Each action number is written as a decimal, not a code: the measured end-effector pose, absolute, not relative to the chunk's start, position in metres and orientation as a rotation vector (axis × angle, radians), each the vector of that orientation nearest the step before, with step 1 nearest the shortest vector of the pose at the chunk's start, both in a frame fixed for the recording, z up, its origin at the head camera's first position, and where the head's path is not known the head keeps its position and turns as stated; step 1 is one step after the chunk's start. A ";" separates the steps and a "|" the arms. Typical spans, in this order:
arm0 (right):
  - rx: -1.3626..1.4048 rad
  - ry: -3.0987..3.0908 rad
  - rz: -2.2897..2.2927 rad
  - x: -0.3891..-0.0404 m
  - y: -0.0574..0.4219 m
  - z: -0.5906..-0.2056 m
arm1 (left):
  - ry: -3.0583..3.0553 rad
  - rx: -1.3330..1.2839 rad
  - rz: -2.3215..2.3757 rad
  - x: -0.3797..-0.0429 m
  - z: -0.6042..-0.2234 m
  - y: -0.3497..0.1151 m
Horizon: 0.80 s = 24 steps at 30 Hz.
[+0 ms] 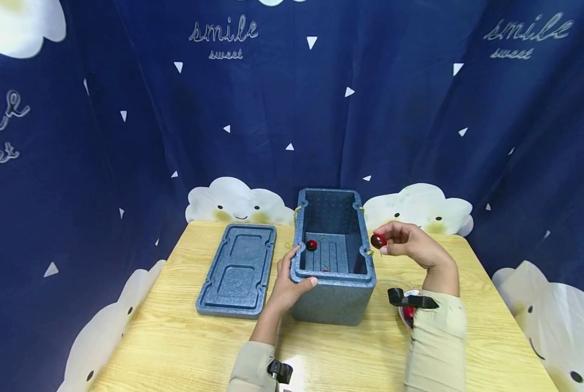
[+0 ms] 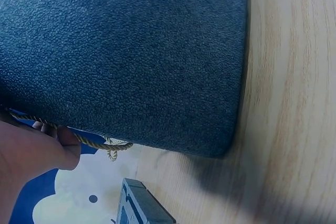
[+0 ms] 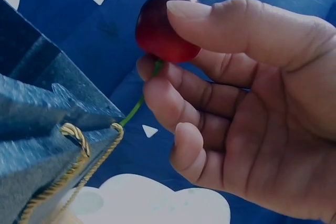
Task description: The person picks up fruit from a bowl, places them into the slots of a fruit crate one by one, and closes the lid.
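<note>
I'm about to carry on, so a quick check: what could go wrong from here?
The right hand pinches a cherry beside the box, so it might slip and land outside. Its green stem could catch the yellow cord at the rim. The right sleeve partly hides the bowl in the head view and could bump it.

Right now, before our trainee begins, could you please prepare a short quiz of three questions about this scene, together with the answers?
1. What does the right hand hold? A) a spoon; B) a cherry; C) a cup.
2. True or false: the lid lies on the table, to the left of the box.
3. Fill the gap: the left hand grips the box by its ____.

Key: 1. B. 2. True. 3. Rim.
</note>
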State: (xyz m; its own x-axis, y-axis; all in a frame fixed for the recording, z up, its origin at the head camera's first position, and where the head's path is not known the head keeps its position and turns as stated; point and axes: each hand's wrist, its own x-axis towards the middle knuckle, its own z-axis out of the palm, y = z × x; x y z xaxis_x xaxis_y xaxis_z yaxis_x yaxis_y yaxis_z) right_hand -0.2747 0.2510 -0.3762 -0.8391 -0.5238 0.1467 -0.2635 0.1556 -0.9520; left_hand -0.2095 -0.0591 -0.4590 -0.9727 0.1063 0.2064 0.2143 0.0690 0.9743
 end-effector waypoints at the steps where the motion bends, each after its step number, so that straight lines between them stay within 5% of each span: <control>1: -0.779 2.203 -1.750 -0.277 0.250 -0.376 | -2.236 -0.338 -2.063 -0.210 -0.459 -0.059; 24: -0.738 2.138 -1.555 -0.319 0.218 -0.372 | -2.237 -0.334 -2.073 -0.210 -0.460 -0.059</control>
State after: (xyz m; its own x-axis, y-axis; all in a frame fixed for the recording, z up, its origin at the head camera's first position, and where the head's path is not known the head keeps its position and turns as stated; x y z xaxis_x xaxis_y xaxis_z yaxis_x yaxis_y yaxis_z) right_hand -0.3189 0.2180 -0.3716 -0.7833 -0.6216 -0.0084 -0.1836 0.2442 -0.9522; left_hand -0.2099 -0.0587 -0.4604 -0.9737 0.1091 0.2002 0.2079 0.0647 0.9760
